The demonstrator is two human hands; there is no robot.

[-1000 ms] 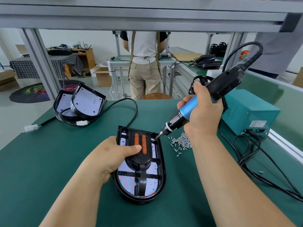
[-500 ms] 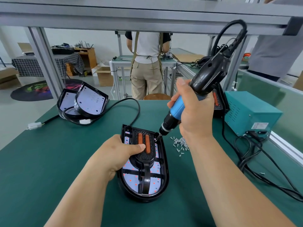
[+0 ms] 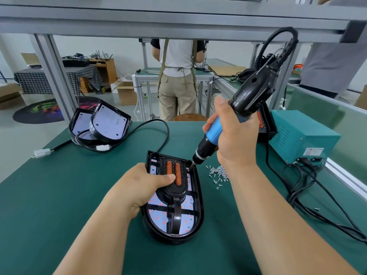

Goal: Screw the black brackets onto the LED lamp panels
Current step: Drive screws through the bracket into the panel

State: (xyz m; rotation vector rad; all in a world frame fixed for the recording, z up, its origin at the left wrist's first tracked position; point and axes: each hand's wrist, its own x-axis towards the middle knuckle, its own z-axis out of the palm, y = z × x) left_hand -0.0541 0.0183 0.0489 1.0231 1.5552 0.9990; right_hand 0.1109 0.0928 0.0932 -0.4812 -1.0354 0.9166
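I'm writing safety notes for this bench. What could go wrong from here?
The screwdriver is tilted, so its bit might slip and scratch the lamp panel. The left hand holds the bracket with its thumb near the bit, which might nick it. The loose screws lie beside the right forearm and might get scattered.

no legible txt, label [image 3: 314, 151] on teal box [image 3: 297, 132] too small to read

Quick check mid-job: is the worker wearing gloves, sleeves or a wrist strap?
No. The left hand and right hand are bare, with no gloves or rings in view. The left forearm and right forearm are uncovered to the frame edge: no sleeves, watch or strap.
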